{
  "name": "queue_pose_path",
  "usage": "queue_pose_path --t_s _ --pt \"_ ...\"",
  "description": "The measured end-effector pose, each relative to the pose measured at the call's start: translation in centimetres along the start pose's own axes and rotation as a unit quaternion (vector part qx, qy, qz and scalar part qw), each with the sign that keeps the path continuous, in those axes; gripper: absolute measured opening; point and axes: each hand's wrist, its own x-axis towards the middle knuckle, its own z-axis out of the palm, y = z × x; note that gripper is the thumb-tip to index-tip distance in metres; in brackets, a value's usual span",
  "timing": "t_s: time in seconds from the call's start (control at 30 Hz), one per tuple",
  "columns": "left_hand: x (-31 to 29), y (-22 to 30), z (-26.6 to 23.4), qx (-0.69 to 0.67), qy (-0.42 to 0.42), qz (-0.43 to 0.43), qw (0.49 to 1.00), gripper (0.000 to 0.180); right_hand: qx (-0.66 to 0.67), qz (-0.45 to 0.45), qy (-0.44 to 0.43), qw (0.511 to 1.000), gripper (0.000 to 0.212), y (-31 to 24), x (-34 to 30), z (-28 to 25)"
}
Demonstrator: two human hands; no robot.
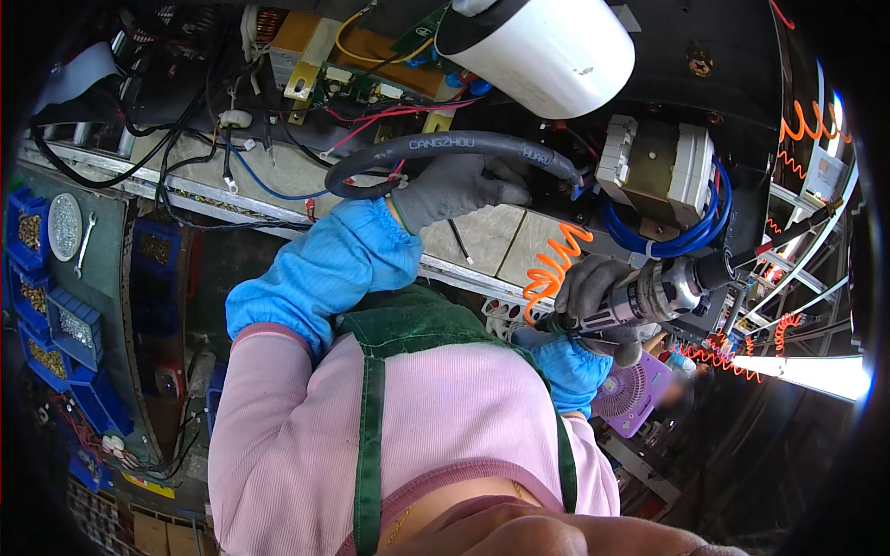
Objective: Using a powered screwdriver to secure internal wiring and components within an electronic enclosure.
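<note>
Largest first. Dark chassis [746, 130] fills the top of the view, open, wired up. Pale counter [487, 239] runs along its near side, slab-topped, metal rail on the edge. Green counter [109, 199] sits well off to the left.

White cylinder [547, 60] lies tilted at top centre. Right of it and lower: transformer [654, 171], metal core between light grey end pieces. Purple fan [630, 394] is in the background, past the right forearm.

Power tool [658, 295] is right of centre, below the transformer, black nose up and to the right. Thick black cable [436, 146] arcs over the pale counter's far side; right end reaches near the transformer, left end loops back by the left wrist.

Left grip [454, 193], grey glove, is under the cable arc, fingers partly curled. Cable hides part of it; can't tell if it has hold of anything. Right grip [589, 287], also gloved, is closed around the tool body.

Blue wire bundle [681, 245] loops under the transformer, tied with a pale band. Orange coiled hose [549, 271] is just beside the right grip, lower end near the tool's rear.

On the green counter: blue bins [97, 400] of small parts, round dish [65, 196] of shiny bits, wrench [85, 246] beside it.
</note>
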Motion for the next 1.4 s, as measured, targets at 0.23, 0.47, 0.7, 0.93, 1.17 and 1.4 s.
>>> queue_pose_path --t_s 0.23,0.47,0.7,0.93,1.17,1.4 --pt "0.5 2.3 -0.5 0.081 -0.064 -0.067 0.992 0.047 -0.005 -0.021 -0.005 1.0 0.066 0.1 0.0 0.2" --pt "0.2 -1.2 -0.2 -0.05 -0.033 -0.014 0.998 0.052 0.012 -0.044 -0.024 0.999 0.067 0.6 0.6 0.2" --pt "0.1 0.6 0.0 -0.048 -0.046 -0.069 0.995 0.054 -0.011 -0.043 -0.055 0.998 0.073 0.3 0.7 -0.3" --pt "-0.4 1.5 -0.1 -0.067 -0.058 -0.069 0.994 0.054 -0.005 -0.023 -0.044 0.999 0.077 0.3 0.6 -0.1" --pt "-0.5 1.1 -0.1 -0.104 -0.052 -0.036 0.993 0.051 -0.01 -0.009 -0.023 1.0 0.071 0.1 -0.1 -0.3" --pt "-0.7 0.9 0.5 -0.139 0.0 -0.015 0.99 0.036 0.005 -0.002 0.035 0.999 0.066 0.3 -0.1 0.4"
